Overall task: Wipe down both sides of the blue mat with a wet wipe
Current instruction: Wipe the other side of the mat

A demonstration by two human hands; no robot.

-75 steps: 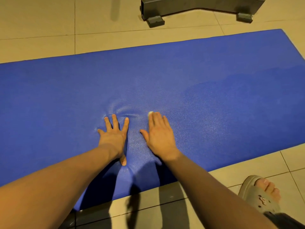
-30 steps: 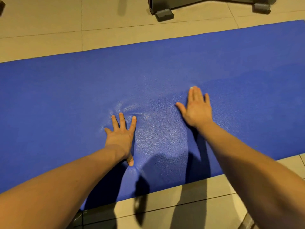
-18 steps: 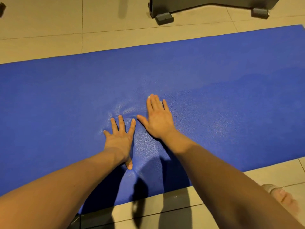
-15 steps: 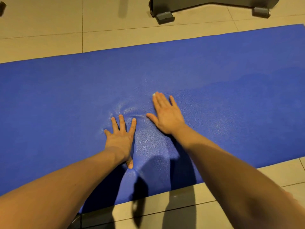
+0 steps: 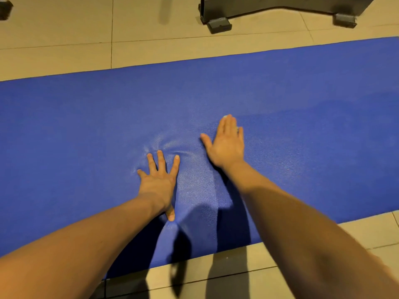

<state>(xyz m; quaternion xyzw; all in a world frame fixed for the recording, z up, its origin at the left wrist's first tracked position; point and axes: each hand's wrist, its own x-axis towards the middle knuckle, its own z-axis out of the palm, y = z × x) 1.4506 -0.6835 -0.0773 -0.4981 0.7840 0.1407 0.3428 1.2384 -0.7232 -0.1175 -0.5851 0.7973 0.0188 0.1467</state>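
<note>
On the tiled floor (image 5: 54,24) in front of you, the blue mat (image 5: 64,137) lies flat and runs across the whole view, from the left edge to the right. In the far left corner a small dark object (image 5: 4,8) sits on the tiles, cut off by the frame, and there is no telling what it is.

Your left hand (image 5: 158,180) presses palm-down on the mat, close to its near edge. The fingers are straight and spread and the thumb points back toward you. The mat puckers into wrinkles (image 5: 170,147) just beyond those fingertips.

Just to the right, your right hand (image 5: 226,145) also lies flat on the mat, fingers straight and held together, thumb out to the left. A sliver of the white wet wipe (image 5: 225,116) shows at the fingertips, pinned against the mat, and the rest is hidden under the hand.

Further right, the mat carries a darker patch (image 5: 334,158). Beyond the mat's far edge, at upper right, a grey metal frame (image 5: 280,4) stands on two block feet on the tiles.
</note>
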